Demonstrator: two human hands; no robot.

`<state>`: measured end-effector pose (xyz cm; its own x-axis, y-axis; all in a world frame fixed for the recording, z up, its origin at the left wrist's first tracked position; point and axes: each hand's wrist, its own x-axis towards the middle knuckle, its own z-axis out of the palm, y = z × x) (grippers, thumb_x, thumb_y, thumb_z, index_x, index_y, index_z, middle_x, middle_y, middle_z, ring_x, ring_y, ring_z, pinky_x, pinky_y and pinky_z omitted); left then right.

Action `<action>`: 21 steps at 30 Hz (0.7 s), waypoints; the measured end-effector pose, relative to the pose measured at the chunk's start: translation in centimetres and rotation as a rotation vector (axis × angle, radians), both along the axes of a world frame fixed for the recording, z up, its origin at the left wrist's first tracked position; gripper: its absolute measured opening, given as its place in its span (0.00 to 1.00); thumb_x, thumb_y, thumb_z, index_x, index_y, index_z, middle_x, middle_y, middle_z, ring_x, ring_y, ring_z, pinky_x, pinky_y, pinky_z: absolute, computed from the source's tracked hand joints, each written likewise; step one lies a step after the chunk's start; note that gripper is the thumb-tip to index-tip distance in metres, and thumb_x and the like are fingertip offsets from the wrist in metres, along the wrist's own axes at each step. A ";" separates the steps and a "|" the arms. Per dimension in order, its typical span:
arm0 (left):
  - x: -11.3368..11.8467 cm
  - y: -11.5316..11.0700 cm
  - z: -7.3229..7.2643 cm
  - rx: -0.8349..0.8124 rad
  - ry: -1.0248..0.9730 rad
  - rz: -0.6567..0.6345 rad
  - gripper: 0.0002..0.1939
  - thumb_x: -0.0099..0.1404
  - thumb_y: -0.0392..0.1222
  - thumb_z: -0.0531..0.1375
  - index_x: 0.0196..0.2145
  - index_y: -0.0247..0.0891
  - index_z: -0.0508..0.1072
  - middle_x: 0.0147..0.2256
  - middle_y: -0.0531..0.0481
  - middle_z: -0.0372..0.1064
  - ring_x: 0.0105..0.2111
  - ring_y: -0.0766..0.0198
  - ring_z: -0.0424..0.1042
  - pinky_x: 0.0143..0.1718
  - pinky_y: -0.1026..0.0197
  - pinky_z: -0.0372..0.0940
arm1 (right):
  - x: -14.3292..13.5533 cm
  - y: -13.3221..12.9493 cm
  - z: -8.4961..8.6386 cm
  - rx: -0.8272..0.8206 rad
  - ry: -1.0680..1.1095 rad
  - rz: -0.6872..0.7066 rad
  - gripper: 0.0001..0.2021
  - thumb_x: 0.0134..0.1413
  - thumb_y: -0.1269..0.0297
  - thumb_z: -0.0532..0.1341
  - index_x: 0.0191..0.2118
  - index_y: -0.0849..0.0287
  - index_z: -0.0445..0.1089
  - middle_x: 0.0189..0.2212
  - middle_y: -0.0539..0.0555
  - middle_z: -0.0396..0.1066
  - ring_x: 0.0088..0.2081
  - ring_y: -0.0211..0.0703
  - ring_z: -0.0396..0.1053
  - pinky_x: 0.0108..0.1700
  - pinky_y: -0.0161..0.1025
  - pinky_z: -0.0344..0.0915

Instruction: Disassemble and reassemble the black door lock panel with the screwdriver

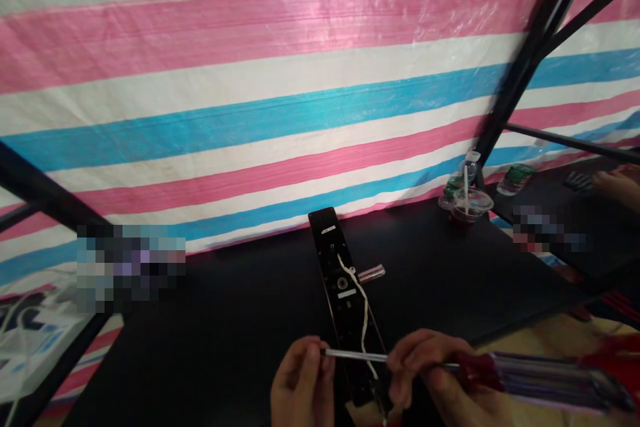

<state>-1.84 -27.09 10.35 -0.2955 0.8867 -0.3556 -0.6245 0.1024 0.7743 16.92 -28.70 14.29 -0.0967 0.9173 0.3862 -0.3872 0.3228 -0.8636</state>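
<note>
A screwdriver [540,379] with a clear and dark red handle is held level in my right hand [440,373], the fingers closed round the shaft near the handle. My left hand [305,380] pinches at the tip of the shaft; whether a small part sits between those fingers is hidden. Under the shaft lies a long black panel [333,250] with screw holes, a round fitting and white labels. A white cable [365,310] runs along it towards me. Beside the panel, to the right, is a small clear packet [373,273].
The black table [240,320] backs onto a striped plastic sheet [280,113]. A lidded cup with a straw [470,205] and a plastic bottle [469,167] stand at the back right. Black metal posts [520,73] rise at both sides. Another person's hand [617,183] is at the right table.
</note>
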 end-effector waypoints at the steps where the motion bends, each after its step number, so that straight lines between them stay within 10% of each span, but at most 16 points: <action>1: 0.4 1.0 -0.5 -0.039 -0.049 -0.009 0.17 0.46 0.43 0.75 0.33 0.36 0.79 0.28 0.50 0.73 0.27 0.67 0.73 0.30 0.66 0.71 | -0.6 0.5 -0.3 0.032 -0.056 -0.058 0.08 0.63 0.60 0.60 0.42 0.52 0.77 0.38 0.57 0.78 0.30 0.43 0.78 0.34 0.40 0.75; 5: 1.6 5.0 -2.9 -0.005 -0.024 0.018 0.25 0.50 0.51 0.72 0.43 0.33 0.77 0.34 0.44 0.76 0.33 0.65 0.75 0.33 0.67 0.70 | -2.7 4.2 -0.8 0.092 -0.229 -0.296 0.07 0.61 0.62 0.62 0.35 0.56 0.78 0.33 0.57 0.79 0.36 0.45 0.78 0.41 0.40 0.75; 12: 1.7 6.5 -7.0 0.033 0.492 0.039 0.27 0.54 0.53 0.69 0.47 0.35 0.74 0.39 0.44 0.76 0.38 0.57 0.75 0.40 0.58 0.69 | -3.7 9.2 -1.7 0.123 -0.383 -0.235 0.09 0.63 0.63 0.58 0.36 0.57 0.75 0.33 0.56 0.77 0.33 0.42 0.75 0.40 0.40 0.73; 21: 2.4 6.3 -7.2 0.067 0.484 -0.038 0.25 0.58 0.53 0.66 0.48 0.34 0.75 0.47 0.39 0.76 0.48 0.49 0.75 0.53 0.48 0.67 | -4.1 9.2 -2.3 0.131 -0.429 -0.208 0.08 0.62 0.66 0.59 0.36 0.57 0.76 0.37 0.57 0.77 0.38 0.45 0.76 0.42 0.41 0.72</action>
<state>0.52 -20.78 3.13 -0.3799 0.9162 -0.1273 -0.1881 0.0582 0.9804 12.81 -19.47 12.04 -0.0921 0.8806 0.4648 0.0786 0.4718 -0.8782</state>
